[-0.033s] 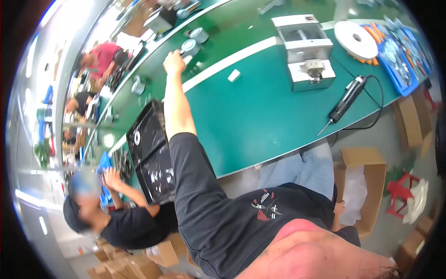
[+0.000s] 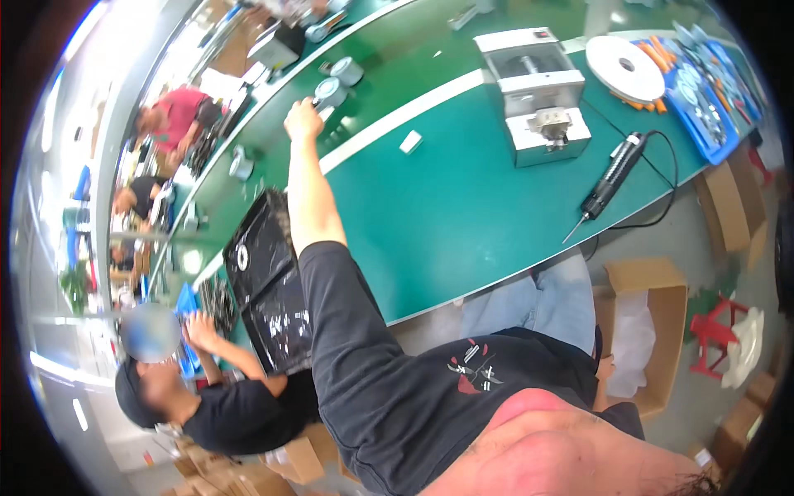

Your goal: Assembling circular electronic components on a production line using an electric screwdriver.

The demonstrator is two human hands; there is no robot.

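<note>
My left arm reaches far across the green workbench (image 2: 413, 240). At its end my left hand (image 2: 304, 121) has its fingers closed at the short dark handle of a round blue-grey part (image 2: 332, 92); the grip itself is small and blurred. A second blue-grey part (image 2: 347, 71) of the same kind lies just beyond. On the bench to the right of that hand is a small white block (image 2: 411, 142). Low at my right side, my right hand (image 2: 607, 367) shows only in part beside an open cardboard box (image 2: 666, 339), with its fingers mostly hidden.
A screw-feeder machine (image 2: 538, 95), a black electric screwdriver (image 2: 616, 178) with its cable, a white disc (image 2: 625, 69) and a blue tray (image 2: 715, 149) of parts occupy the right. Black trays (image 2: 269, 281) stand left, near a co-worker (image 2: 240, 413). A red stool (image 2: 711, 343) is at right.
The whole view has shifted slightly, with bench items a little lower and to the left. My left hand keeps its place at the blue-grey part.
</note>
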